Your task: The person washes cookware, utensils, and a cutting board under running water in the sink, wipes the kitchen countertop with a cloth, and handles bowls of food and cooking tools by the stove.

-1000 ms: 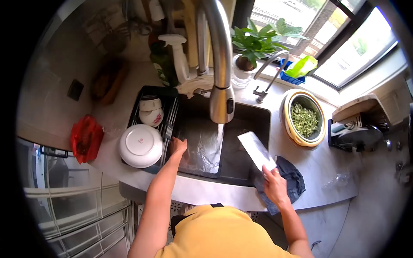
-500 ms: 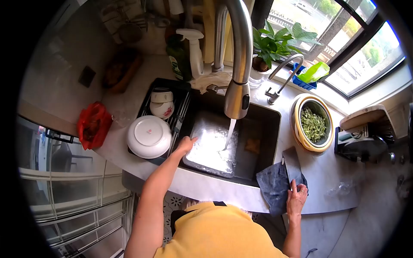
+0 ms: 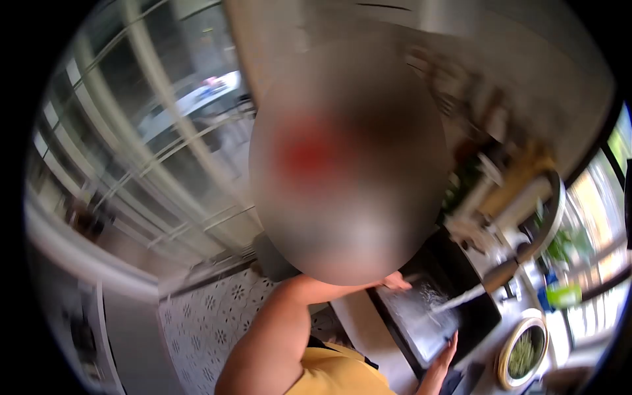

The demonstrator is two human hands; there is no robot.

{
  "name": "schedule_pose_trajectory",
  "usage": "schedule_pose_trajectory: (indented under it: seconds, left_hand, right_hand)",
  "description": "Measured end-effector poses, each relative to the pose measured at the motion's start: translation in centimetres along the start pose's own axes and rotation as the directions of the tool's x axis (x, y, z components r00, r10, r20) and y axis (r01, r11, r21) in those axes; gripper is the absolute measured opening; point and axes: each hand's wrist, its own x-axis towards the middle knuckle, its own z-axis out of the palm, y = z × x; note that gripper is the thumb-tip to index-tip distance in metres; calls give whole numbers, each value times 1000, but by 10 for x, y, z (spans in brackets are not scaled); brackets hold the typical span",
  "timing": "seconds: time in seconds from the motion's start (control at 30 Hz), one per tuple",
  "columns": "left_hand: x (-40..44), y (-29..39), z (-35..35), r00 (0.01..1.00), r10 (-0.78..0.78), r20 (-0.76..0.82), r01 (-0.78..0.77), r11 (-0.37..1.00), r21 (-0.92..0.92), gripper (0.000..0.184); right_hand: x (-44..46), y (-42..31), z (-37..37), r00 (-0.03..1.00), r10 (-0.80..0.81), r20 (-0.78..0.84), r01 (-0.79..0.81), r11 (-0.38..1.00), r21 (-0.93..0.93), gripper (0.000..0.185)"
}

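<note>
Patterned tiles cover the floor (image 3: pixel 210 316) of a kitchen tilted and partly smeared by motion, with a large blurred patch over the middle. Nearest is a yellow top (image 3: pixel 342 375), its wearer leaning at the pale bench (image 3: pixel 365 322). In the dark sink (image 3: pixel 479 316) lies a shallow, shiny tray (image 3: pixel 418 319), wet across its surface. The left hand (image 3: pixel 396 281) is at its upper edge, fingers loosely extended; whether they pinch it, I cannot tell. The right hand (image 3: pixel 447 352) is at the opposite side by a corner, fingers partly spread, its grip equally unclear. Water (image 3: pixel 459 299) pours from the tap (image 3: pixel 503 273) onto the tray, so the wetting looks well under way; the tray has not been lifted out, and how much is left does not show. Beside the sink, a round bowl (image 3: pixel 505 354) already holds greens (image 3: pixel 525 357). Farther off are a lime-green packet (image 3: pixel 564 295), a leafy plant (image 3: pixel 559 245) and a bright window (image 3: pixel 592 210); across the room, a table (image 3: pixel 197 99) shows through barred glass panels (image 3: pixel 158 79). No brand, label or writing can be read.
</note>
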Motion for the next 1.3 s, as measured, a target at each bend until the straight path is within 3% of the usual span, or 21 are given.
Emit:
schedule_pose_trajectory:
  seconds: [0.03, 0.07, 0.17, 0.2, 0.23, 0.27, 0.3, 0.37, 0.47, 0.53, 0.6, 0.67, 0.73, 0.8, 0.87, 0.93, 1.03, 1.13, 1.17, 1.2, 1.3]
  left_hand:
    - [-2, 30, 8, 1000, 1, -21, 2, 989, 145, 65]
    - [-32, 36, 1, 997, -1, -83, 22, 969, 247, 64]
    - [-11, 37, -2, 990, 99, -102, -69, 963, 259, 71]
    - [-3, 34, 3, 990, 110, -86, -75, 937, 341, 55]
    - [8, 27, 2, 955, 296, -30, -272, 911, 311, 50]
    - [-11, 48, -1, 944, 328, -20, -298, 880, 370, 47]
    - [2, 47, -2, 958, 284, 40, -274, 866, 419, 47]
    - [13, 55, 2, 999, 52, -16, -36, 855, 517, 58]
    - [24, 64, 12, 979, 139, -146, -27, 807, 590, 68]
    - [24, 77, 17, 984, 136, -114, -44, 810, 584, 67]
    - [36, 81, 29, 960, 183, -210, -56, 866, 497, 68]
    - [45, 83, 35, 980, 147, -133, -60, 857, 511, 71]
    - [48, 86, 53, 901, 282, -328, -67, 840, 538, 76]
    - [43, 100, 65, 931, 241, -273, -61, 842, 536, 80]
    - [39, 106, 89, 926, 313, -211, -110, 757, 644, 82]
    - [24, 128, 110, 913, 381, -144, -234, 780, 581, 82]
    - [26, 157, 127, 897, 435, -76, -296, 722, 626, 81]
    - [76, 153, 140, 838, 546, 2, -441, 675, 592, 81]
    - [65, 171, 131, 881, 467, 72, -406, 670, 622, 79]
    - [88, 168, 124, 832, 526, 177, -475, 509, 718, 75]
    - [107, 144, 106, 833, 516, 201, -482, 495, 723, 69]
  right_hand:
    - [16, -1, -11, 996, 84, 19, -86, 987, 134, 53]
    - [-14, 3, 31, 993, 101, 59, -109, 979, 174, 55]
    - [0, -9, -2, 989, 115, 95, -127, 984, 128, 50]
    - [-7, -8, -1, 992, 87, 89, -97, 989, 114, 48]
    - [-13, -8, -3, 998, 5, 58, -9, 997, 76, 41]
    - [-24, -14, 10, 998, 8, 63, -13, 997, 76, 39]
    - [-30, -18, 10, 997, -4, 71, -1, 998, 68, 39]
    - [-43, -19, 23, 996, -23, 80, 19, 999, 48, 38]
    - [-52, -5, 35, 991, -77, 113, 70, 995, 68, 35]
    - [-52, 5, 37, 984, -169, 60, 167, 985, 39, 35]
    - [-52, 14, 42, 976, -203, 76, 200, 979, 50, 35]
    - [-53, 19, 56, 964, -266, 19, 265, 963, 42, 29]
    - [-53, 22, 57, 959, -269, -86, 271, 963, 8, 19]
    - [-51, 25, 58, 944, -284, -168, 294, 955, 33, 11]
    - [-43, 31, 60, 924, -331, -191, 340, 940, 19, 16]
    - [-40, 31, 68, 927, -324, -190, 331, 943, 9, 29]
    - [-33, 32, 73, 921, -360, -149, 369, 929, 39, 48]
    - [-34, 30, 86, 914, -349, -207, 372, 924, 85, 43]
    - [-35, 28, 90, 911, -363, -197, 384, 919, 84, 38]
    - [-33, 29, 81, 915, -315, -251, 339, 939, 58, 29]
    - [-30, 32, 75, 905, -315, -286, 354, 931, 95, 24]
